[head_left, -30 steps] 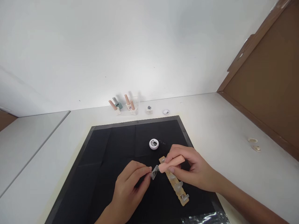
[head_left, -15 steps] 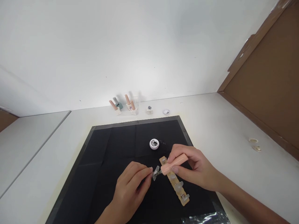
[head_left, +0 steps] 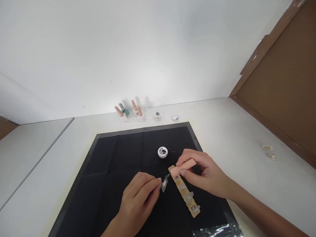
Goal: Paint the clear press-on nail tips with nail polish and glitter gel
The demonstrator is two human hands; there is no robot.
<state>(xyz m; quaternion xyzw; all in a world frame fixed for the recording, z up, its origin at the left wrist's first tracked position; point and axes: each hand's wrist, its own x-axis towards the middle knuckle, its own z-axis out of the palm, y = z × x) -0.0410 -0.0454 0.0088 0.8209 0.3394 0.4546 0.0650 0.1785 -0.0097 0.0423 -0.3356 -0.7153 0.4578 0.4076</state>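
Between thumb and fingers, my left hand [head_left: 143, 197] pinches a clear false nail tip [head_left: 164, 185] above the black mat. My right hand [head_left: 201, 171] grips the peach handle of a nail polish brush [head_left: 184, 166], whose bristle end meets the upper part of the nail tip. Beneath the right hand lies a wooden nail display strip [head_left: 185, 194] with several clear nail tips on it; a bare round magnet shows near its upper end. A small round pot [head_left: 162, 152] of silvery flakes sits on the mat just beyond the hands.
Behind the black mat [head_left: 123, 158] stand several polish bottles [head_left: 136, 110] in a clear holder, an uncapped-looking small bottle [head_left: 157, 115] and a round lid [head_left: 175, 118]. Two small round pieces [head_left: 269, 151] lie at the right. Clear plastic film [head_left: 217, 231] is at the front edge.
The brush in my right hand has moved slightly up toward the nail's upper end. The nail tip in my left hand has turned a little, while the left hand stays nearly still.
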